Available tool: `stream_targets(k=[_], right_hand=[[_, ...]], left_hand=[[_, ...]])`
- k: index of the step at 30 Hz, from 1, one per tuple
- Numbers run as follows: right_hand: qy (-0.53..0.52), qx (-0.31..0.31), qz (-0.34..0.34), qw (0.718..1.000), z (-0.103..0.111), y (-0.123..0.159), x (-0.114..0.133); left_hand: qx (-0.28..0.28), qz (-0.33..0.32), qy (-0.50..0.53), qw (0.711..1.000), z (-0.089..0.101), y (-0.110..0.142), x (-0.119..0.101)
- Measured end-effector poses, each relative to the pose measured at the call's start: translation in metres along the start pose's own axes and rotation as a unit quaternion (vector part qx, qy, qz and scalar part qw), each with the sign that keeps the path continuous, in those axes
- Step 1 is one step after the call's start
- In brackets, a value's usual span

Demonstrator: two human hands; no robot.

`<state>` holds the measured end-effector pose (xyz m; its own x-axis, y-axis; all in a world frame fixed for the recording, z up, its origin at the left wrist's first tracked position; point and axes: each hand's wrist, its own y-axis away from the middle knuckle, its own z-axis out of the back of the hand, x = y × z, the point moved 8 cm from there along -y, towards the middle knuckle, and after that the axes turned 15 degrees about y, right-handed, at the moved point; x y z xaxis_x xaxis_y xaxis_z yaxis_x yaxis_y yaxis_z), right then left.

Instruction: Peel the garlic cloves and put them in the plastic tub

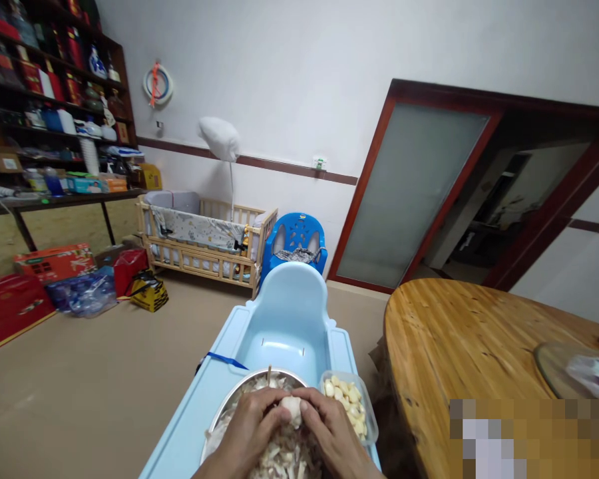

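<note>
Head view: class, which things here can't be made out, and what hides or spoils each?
All in the head view:
Garlic bulb: its sides, covered by the left hand and right hand.
Bowl: its near rim, cut off by the bottom edge.
Table: its lower right part, pixelated.
Bottles: their labels, too small and blurred.
Doorway: much beyond it, lost in shadow.

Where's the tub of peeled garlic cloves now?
In the head view, the clear plastic tub sits at the right edge of the light-blue tray, just right of the metal bowl and beside the right hand.
</note>
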<state>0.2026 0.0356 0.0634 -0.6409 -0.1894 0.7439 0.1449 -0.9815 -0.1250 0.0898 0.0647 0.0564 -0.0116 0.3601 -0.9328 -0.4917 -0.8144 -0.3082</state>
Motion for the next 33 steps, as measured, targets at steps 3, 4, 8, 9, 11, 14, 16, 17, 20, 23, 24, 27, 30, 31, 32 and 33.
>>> stream_targets(k=[3,4,8,9,11,14,16,17,20,23,24,27,30,31,32,33], right_hand=[[-0.003,0.016,-0.009,1.0,-0.004,-0.001,-0.006],[-0.002,0.02,-0.009,1.0,-0.006,-0.002,-0.008],[-0.018,0.021,-0.013,1.0,-0.011,-0.002,-0.014],[-0.022,0.021,-0.015,0.999,-0.012,-0.001,-0.014],[-0.018,0.028,-0.021,0.999,-0.014,0.0,-0.012],[0.008,0.038,-0.032,0.999,-0.015,0.001,-0.009],[0.026,0.044,-0.033,0.998,-0.016,0.002,-0.008],[0.037,0.046,-0.031,0.998,-0.017,0.002,-0.007],[0.068,0.045,-0.005,0.997,-0.018,0.002,-0.004],[0.091,0.042,0.027,0.995,-0.02,0.003,0.001],[0.096,0.042,0.032,0.994,-0.02,0.003,0.002],[0.105,0.041,0.028,0.993,-0.018,0.004,0.003],[0.113,0.052,0.015,0.992,-0.017,0.004,0.003],[0.116,0.056,0.013,0.992,-0.017,0.004,0.003],[0.117,0.061,0.016,0.991,-0.017,0.003,0.003],[0.117,0.062,0.021,0.991,-0.018,0.003,0.004]], left_hand=[[-0.004,0.002,-0.017,1.0,0.0,0.001,0.005],[-0.002,0.001,-0.032,0.999,0.0,0.001,0.005],[0.03,-0.012,-0.063,0.998,-0.005,0.006,0.003],[0.036,-0.016,-0.066,0.997,-0.006,0.007,0.002],[0.037,-0.026,-0.075,0.996,-0.007,0.009,-0.001],[0.034,-0.035,-0.095,0.994,-0.009,0.011,-0.002],[0.035,-0.033,-0.105,0.993,-0.01,0.011,-0.001],[0.035,-0.031,-0.108,0.993,-0.011,0.012,-0.001],[0.03,-0.027,-0.113,0.993,-0.012,0.013,-0.001],[0.031,-0.016,-0.114,0.993,-0.012,0.013,-0.001],[0.032,-0.013,-0.113,0.993,-0.012,0.013,-0.001],[0.038,-0.018,-0.103,0.994,-0.012,0.013,-0.003],[0.047,-0.034,-0.096,0.994,-0.012,0.013,-0.006],[0.051,-0.035,-0.101,0.993,-0.012,0.013,-0.007],[0.055,-0.033,-0.111,0.992,-0.012,0.013,-0.006],[0.058,-0.028,-0.124,0.99,-0.012,0.013,-0.005]])
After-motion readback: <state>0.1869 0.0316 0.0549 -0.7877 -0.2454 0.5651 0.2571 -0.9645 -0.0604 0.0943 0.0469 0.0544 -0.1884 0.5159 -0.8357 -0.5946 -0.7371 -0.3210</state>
